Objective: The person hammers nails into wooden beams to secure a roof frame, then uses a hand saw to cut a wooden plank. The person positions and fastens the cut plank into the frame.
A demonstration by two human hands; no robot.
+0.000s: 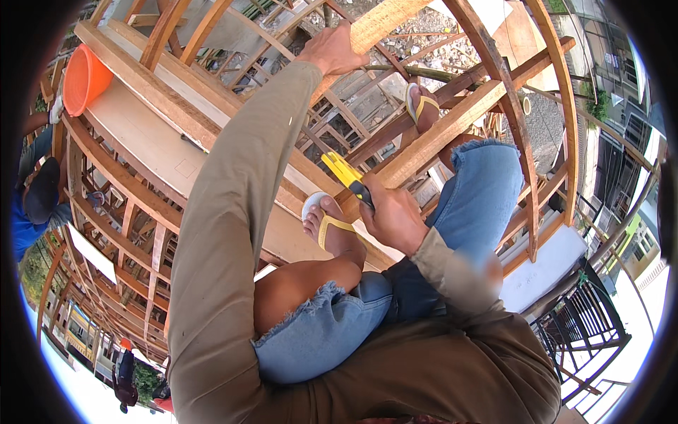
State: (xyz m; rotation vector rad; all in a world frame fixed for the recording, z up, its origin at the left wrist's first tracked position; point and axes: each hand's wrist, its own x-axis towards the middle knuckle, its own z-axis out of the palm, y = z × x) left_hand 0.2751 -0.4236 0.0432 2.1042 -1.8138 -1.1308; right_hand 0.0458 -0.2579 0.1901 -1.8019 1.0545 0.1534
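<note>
My left hand (332, 49) is stretched far forward, closed round a light brown wooden beam (392, 22) that slants up to the right. Closer in, my right hand (393, 216) grips a yellow-and-black hand tool (343, 172). Its yellow end points forward and left, over a gap in the timber frame; its exact kind is not clear. Beneath and beyond that hand runs a thick wooden beam (441, 134). My feet, in yellow-strapped sandals, rest among the beams.
Open gaps in the frame show debris (424, 39) far below. An orange bucket (86, 80) stands at the far left, near a person in blue (30, 226). Curved timbers (512, 106) rise on the right. Another person (126, 374) is at the lower left.
</note>
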